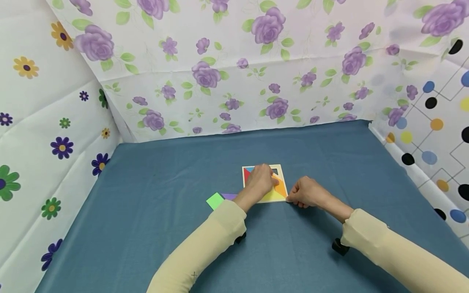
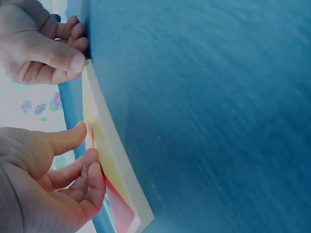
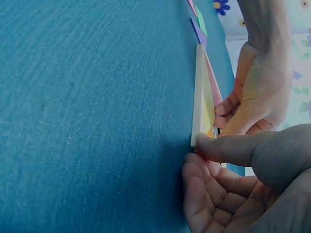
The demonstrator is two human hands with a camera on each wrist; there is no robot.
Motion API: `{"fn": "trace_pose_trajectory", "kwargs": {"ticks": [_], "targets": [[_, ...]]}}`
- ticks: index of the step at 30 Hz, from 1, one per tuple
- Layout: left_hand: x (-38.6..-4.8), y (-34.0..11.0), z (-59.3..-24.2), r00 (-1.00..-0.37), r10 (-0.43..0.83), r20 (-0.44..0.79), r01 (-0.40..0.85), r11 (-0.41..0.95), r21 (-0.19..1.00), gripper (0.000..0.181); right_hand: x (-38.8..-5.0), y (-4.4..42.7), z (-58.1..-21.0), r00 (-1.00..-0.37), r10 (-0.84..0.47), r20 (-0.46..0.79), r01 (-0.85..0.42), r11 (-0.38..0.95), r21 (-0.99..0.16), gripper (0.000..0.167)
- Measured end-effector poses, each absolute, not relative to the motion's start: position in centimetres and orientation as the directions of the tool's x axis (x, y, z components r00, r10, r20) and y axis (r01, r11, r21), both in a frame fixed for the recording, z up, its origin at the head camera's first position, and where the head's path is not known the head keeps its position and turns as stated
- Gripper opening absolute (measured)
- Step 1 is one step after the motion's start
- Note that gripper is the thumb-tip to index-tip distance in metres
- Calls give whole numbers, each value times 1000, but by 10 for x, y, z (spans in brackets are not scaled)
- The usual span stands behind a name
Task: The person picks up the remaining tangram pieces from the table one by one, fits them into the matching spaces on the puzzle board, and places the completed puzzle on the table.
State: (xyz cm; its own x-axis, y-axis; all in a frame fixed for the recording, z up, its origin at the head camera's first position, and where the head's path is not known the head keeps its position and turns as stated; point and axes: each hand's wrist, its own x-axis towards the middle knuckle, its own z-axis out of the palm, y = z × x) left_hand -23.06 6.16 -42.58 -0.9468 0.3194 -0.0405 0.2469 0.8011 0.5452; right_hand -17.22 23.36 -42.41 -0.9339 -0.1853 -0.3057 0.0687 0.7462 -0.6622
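Note:
A square, pale-rimmed puzzle tray (image 1: 287, 191) lies on the blue cloth, with red, blue, yellow and orange flat pieces in it. The yellow piece (image 1: 272, 196) is along its near side, the orange piece (image 1: 281, 188) at the right. A dark gap shows near its far right corner. My left hand (image 1: 258, 181) is over the tray, fingers bent and fingertips touching the pieces; it hides part of them. With thumb and fingers my right hand (image 1: 307, 192) pinches the tray's near right corner, also seen on the tray edge (image 3: 198, 92) in the right wrist view.
Left of the tray, a green piece (image 1: 215, 201) and a purple piece (image 1: 229, 196) lie on the blue cloth (image 1: 165, 224); a pink piece (image 3: 192, 7) shows beyond them in the right wrist view. Flowered sheets (image 1: 227, 81) hang behind and at the left, a dotted one (image 1: 436, 138) at the right.

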Motion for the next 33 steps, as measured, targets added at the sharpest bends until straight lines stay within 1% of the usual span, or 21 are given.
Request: {"fn": "trace_pose_trajectory", "kwargs": {"ticks": [2, 3, 4, 7, 8, 11, 12, 17, 27, 33], "targets": [[-232, 61, -424, -944, 324, -55, 243, 802, 546, 44, -173, 234, -424, -934, -183, -307, 72, 744, -665, 24], [-232, 61, -423, -944, 324, -57, 242, 803, 545, 40, -173, 234, -424, -934, -184, -306, 71, 744, -664, 24], [-233, 60, -422, -944, 325, -56, 244, 804, 543, 36, -173, 233, -424, -934, -184, -305, 70, 744, -664, 24], [-235, 56, -419, -942, 335, -35, 267, 806, 528, 13, -173, 232, -423, -936, -181, -300, 67, 747, -661, 24], [-236, 54, -418, -941, 337, -19, 277, 806, 524, 11, -172, 231, -423, -937, -182, -297, 64, 749, -660, 24], [-236, 48, -416, -936, 350, 13, 307, 800, 515, 26, -171, 230, -422, -939, -180, -292, 59, 754, -655, 25], [-236, 46, -415, -936, 353, 11, 306, 796, 522, 27, -171, 230, -422, -940, -180, -290, 57, 755, -653, 25], [-232, 34, -410, -931, 365, 4, 306, 774, 554, 29, -171, 231, -422, -939, -185, -290, 51, 759, -649, 24], [-226, 9, -402, -907, 421, 21, 344, 710, 614, 27, -171, 231, -422, -939, -196, -284, 33, 768, -640, 24], [-221, -6, -397, -893, 449, 23, 371, 707, 602, 30, -170, 231, -423, -941, -203, -272, 21, 766, -643, 23]]}}
